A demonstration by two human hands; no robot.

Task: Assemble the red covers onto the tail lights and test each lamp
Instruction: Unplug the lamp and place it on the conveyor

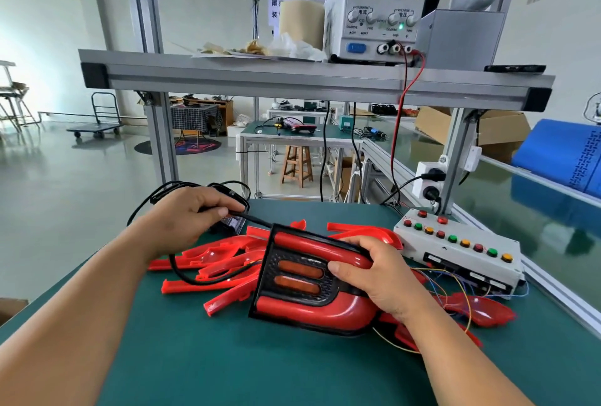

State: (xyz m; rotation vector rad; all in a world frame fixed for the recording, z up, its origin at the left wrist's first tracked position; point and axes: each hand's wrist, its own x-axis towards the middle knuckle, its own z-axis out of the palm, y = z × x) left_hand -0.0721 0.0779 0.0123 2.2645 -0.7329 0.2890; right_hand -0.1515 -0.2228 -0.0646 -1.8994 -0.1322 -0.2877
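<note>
The right hand (pixel 380 278) curls round the 3 o'clock end of the tail light (pixel 302 278), thumb on its upper red cover. The lamp lies on a heap of loose covers (pixel 224 254) spread toward 9 o'clock on the green surface (pixel 195 357). A button box (pixel 455 254) sits at 2 o'clock, and a power supply (pixel 374 15) stands on the shelf (pixel 292 80) at 12. At 10 o'clock the left hand (pixel 192 213) pinches the lamp's black cable (pixel 252 218).

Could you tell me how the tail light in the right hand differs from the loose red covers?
The tail light has a black housing and two orange lenses; the loose red covers are bare red plastic. The right hand grips the tail light; the loose red covers lie piled on the mat. Both show glossy red.
</note>
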